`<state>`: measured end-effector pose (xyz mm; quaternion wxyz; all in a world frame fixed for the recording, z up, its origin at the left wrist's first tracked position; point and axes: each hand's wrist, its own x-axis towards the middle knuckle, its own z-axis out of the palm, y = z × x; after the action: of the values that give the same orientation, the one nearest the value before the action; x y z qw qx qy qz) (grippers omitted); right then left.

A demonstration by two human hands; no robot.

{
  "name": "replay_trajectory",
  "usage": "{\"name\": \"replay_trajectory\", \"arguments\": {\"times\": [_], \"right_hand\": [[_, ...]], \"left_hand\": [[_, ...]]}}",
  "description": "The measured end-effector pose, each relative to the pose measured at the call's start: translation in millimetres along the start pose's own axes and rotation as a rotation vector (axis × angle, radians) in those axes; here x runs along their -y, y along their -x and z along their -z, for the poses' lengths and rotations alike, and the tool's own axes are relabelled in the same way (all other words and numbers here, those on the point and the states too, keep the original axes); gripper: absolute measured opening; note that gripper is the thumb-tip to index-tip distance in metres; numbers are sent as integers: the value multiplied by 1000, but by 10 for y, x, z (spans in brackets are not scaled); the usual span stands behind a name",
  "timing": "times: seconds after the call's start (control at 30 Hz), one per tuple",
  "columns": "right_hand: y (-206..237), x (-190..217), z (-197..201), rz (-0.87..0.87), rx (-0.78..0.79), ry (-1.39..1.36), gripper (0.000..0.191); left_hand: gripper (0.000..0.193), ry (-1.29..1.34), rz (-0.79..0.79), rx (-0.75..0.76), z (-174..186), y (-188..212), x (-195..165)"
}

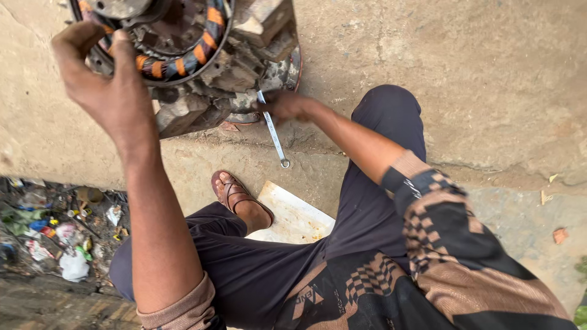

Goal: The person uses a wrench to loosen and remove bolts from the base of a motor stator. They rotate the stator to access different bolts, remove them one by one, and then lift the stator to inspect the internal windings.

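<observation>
A dirty round motor stator (183,55) with orange-and-black wound coils rests on wooden blocks on a concrete slab. My left hand (107,82) reaches up and grips its left rim, thumb and fingers on the edge. Lower right of the motor, my right hand (284,105) is closed around the upper end of a slim silver spanner (275,137). The spanner's ring end points down toward my sandalled foot (235,195).
Several wooden blocks (263,24) prop the motor. A pale flat board (293,217) lies under my leg. A drain strewn with litter (55,232) runs at the lower left below the concrete slab's edge (73,177). Bare concrete (489,79) spreads to the right.
</observation>
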<state>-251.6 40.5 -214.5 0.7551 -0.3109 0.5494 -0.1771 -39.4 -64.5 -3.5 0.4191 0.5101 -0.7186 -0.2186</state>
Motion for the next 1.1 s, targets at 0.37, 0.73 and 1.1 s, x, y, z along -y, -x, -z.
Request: {"name": "replay_trajectory", "arguments": {"times": [0.37,0.73,1.1], "right_hand": [[463,-1008,-619,137,-305,265,80],[1797,-94,2678,-35,-846,1144,47],[515,-572,-342,410,-48,-412,35]], "left_hand": [[27,-140,-246,-87,-47,82,-156],[32,-251,-231,-62,-37,136,-377],[27,-271,-294,-47,-31,156,-92]]}}
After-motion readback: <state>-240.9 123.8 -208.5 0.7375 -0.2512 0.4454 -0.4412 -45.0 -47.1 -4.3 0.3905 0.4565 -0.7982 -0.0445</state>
